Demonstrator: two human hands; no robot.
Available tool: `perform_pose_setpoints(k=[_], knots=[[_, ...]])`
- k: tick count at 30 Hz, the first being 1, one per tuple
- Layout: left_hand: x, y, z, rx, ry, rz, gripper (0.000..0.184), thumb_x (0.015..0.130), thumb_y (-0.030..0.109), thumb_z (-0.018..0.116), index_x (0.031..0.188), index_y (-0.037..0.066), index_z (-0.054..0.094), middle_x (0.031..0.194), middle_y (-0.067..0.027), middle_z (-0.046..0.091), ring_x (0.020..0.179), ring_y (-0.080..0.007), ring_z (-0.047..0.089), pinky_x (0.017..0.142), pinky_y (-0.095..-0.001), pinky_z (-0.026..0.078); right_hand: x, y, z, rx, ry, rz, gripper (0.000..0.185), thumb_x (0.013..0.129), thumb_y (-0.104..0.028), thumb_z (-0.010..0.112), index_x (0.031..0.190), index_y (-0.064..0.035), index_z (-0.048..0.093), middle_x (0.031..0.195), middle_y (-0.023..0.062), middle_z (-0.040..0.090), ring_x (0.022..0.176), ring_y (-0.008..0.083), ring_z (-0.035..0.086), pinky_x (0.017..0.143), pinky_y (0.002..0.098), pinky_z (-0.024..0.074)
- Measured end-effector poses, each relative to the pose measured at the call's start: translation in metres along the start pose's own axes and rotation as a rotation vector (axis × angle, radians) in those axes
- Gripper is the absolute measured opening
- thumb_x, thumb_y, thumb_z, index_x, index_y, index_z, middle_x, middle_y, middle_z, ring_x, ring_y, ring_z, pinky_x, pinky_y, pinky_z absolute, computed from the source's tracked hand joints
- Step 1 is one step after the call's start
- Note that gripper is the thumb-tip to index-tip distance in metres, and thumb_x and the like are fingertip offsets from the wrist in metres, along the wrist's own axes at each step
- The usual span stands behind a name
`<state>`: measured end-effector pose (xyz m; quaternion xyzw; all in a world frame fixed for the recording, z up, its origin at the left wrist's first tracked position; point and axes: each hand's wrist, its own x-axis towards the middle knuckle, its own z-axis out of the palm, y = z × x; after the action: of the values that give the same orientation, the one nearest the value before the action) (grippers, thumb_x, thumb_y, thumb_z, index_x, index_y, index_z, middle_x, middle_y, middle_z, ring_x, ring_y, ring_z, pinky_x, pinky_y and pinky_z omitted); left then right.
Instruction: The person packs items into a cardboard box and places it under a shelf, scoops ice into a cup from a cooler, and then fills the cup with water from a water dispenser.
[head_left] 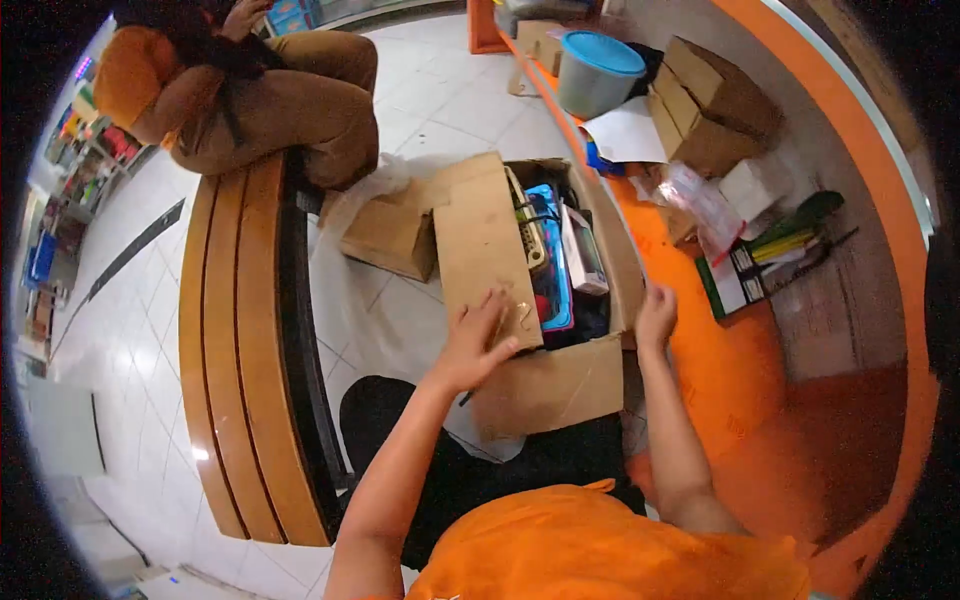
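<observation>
An open cardboard box (pixel 625 270) sits low in front of me, its near flap (pixel 550 390) folded out toward my lap. My left hand (pixel 480 345) lies with fingers spread on the wide left flap (pixel 485 240). At the box's right side, my right hand (pixel 656 315) is closed at the near corner of the raised right flap. Inside the box are a blue plastic basket (pixel 548 230), a beige basket (pixel 527 225) and a white small box (pixel 584 250). Darker contents beneath them are hard to make out.
A wooden bench (pixel 235 350) runs along the left, with a seated person (pixel 290 110) at its far end. Another carton (pixel 390 235) and plastic wrap lie beyond the box. The orange ledge (pixel 715 350) at right holds a lidded tub (pixel 598 75), cartons (pixel 710 105) and stationery.
</observation>
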<state>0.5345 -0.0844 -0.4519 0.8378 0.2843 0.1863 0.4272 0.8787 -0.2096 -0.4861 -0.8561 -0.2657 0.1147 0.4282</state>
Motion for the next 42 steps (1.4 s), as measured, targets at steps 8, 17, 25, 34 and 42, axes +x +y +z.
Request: perform_pose_setpoints(k=[8,17,25,34,42], knots=[[-0.002,0.019,0.013,0.399,0.047,0.085,0.076,0.089,0.048,0.064,0.151,0.011,0.041,0.163,-0.0149,0.027,0.151,-0.0343,0.02,0.12,-0.0563,0.014,-0.041,0.042,-0.006,1.425,-0.111,0.551,0.082,0.096,-0.07,0.039,0.151,-0.0095,0.036,0.149,0.0113,0.045,0.138,0.0326,0.039,0.118,0.0492,0.0232],[-0.054,-0.003,-0.005,0.736,-0.264,0.004,0.103,0.066,0.014,0.082,0.156,0.015,0.031,0.166,-0.0173,0.012,0.152,-0.0416,0.011,0.114,-0.0717,0.012,-0.024,-0.017,-0.006,0.483,-0.857,-0.326,0.034,0.101,-0.027,0.057,0.13,-0.012,0.065,0.145,0.0171,0.053,0.14,0.0318,0.044,0.116,0.0393,0.0312],[-0.059,-0.008,0.01,0.776,0.024,0.148,0.071,0.08,0.042,0.078,0.139,0.009,0.056,0.154,-0.0227,0.037,0.147,-0.0415,0.027,0.107,-0.0681,0.028,-0.042,0.066,-0.002,0.257,-0.552,-0.393,0.081,0.087,-0.04,0.063,0.154,-0.0058,0.033,0.163,0.0195,0.023,0.149,0.0339,0.026,0.122,0.043,0.0214],[-0.045,-0.045,0.044,-0.348,0.645,-0.263,0.081,0.088,0.022,0.077,0.149,-0.002,0.029,0.148,-0.0184,0.041,0.131,-0.0286,0.046,0.108,-0.0421,0.038,-0.017,-0.004,0.002,0.409,-0.537,-0.477,0.099,0.078,-0.076,0.064,0.147,-0.0075,0.046,0.155,0.0116,0.042,0.151,0.0343,0.021,0.122,0.0506,0.013],[-0.006,-0.012,0.044,-0.5,0.754,-0.473,0.087,0.086,0.034,0.08,0.151,0.006,0.03,0.149,-0.0186,0.04,0.131,-0.0284,0.045,0.109,-0.0442,0.038,0.019,0.001,0.044,0.113,-0.29,-0.338,0.075,0.083,-0.053,0.076,0.134,-0.0059,0.048,0.137,0.0151,0.052,0.093,0.0282,0.063,0.095,0.0427,0.0479]])
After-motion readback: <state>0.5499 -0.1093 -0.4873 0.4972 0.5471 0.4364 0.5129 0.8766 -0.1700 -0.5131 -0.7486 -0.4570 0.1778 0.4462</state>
